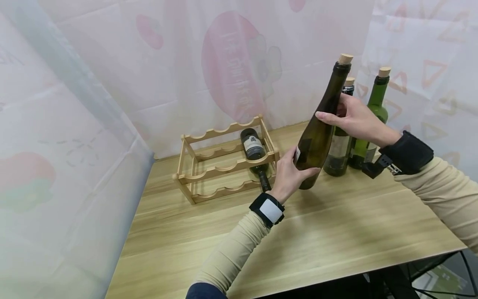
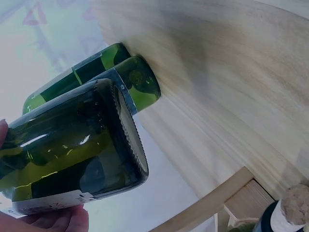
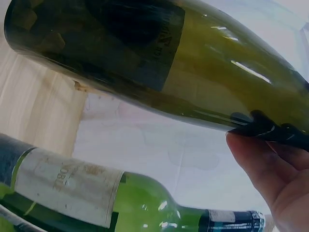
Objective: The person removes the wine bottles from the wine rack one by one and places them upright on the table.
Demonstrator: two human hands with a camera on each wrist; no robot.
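Note:
A dark green wine bottle (image 1: 317,133) with a cork in its mouth leans in both hands, its neck up and to the right. My left hand (image 1: 289,176) grips the lower body, thumb across the near side. Higher up, near the shoulder and neck, my right hand (image 1: 358,118) pinches the glass between thumb and fingers. The ridged rim of the base of the bottle (image 2: 96,140) shows in the left wrist view, tipped off the tabletop. From the right wrist, the back of a label shows through the glass.
A two-tier wooden bottle rack (image 1: 224,192) stands left of the hands, with one labelled wine bottle (image 1: 254,147) lying on its right side, neck forward. Behind the right hand stand two corked bottles, a labelled bottle (image 1: 337,151) and a green bottle (image 1: 378,110). Printed curtains (image 1: 168,74) surround the table.

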